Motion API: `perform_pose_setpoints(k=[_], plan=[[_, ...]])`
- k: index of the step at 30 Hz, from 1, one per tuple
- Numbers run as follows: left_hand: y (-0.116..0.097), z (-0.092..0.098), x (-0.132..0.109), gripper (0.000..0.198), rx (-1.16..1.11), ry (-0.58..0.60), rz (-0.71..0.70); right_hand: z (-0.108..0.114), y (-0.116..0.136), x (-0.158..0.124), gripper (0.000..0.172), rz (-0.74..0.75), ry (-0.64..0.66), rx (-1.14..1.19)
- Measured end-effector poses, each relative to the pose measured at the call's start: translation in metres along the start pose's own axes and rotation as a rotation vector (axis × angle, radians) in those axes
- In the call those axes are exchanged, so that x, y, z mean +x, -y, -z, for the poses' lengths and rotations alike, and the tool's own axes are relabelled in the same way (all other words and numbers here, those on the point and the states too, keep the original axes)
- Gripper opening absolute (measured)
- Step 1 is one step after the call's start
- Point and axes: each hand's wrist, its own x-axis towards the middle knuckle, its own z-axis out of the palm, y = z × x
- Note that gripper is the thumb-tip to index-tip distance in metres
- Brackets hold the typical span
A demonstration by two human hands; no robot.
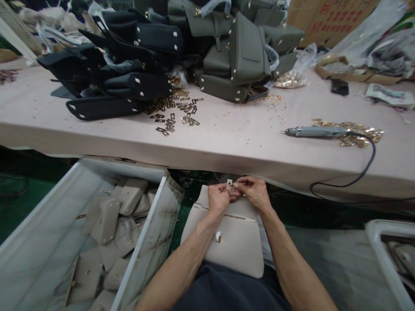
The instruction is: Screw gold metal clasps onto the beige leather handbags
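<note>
A beige handbag (238,248) lies across my lap, with a small metal clasp (219,236) on its front. Above its upper part, both hands meet. My left hand (219,198) pinches a small pale tab (229,182) with a hole in it; whether it is joined to the bag I cannot tell. My right hand (255,190) is closed at the fingertips beside the tab, and whatever is between those fingers is too small to make out.
On the table (207,147) are black handbags (129,82), grey-green handbags (240,56), loose metal frames (175,112) and a corded electric screwdriver (314,131) beside gold-coloured pieces. A white bin (155,207) with beige bags stands left; another bin (372,242) is at right.
</note>
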Motion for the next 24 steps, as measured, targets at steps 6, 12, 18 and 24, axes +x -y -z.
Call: perform_pose_setpoints(k=[6, 12, 18, 24], plan=[[0.003, -0.003, 0.002, 0.017, 0.015, 0.037, 0.020, 0.000, -0.008, 0.000, 0.039, -0.003, -0.034, 0.153], [0.003, -0.005, 0.003, 0.016, 0.012, 0.052, 0.052, -0.001, -0.001, 0.004, 0.030, 0.079, 0.005, 0.010], [0.008, -0.004, 0.005, 0.020, 0.023, 0.090, 0.043, -0.004, 0.002, 0.002, 0.026, 0.135, -0.023, -0.078], [0.007, -0.004, 0.004, 0.021, 0.034, 0.094, 0.033, -0.005, 0.004, 0.002, 0.025, 0.159, -0.031, -0.085]])
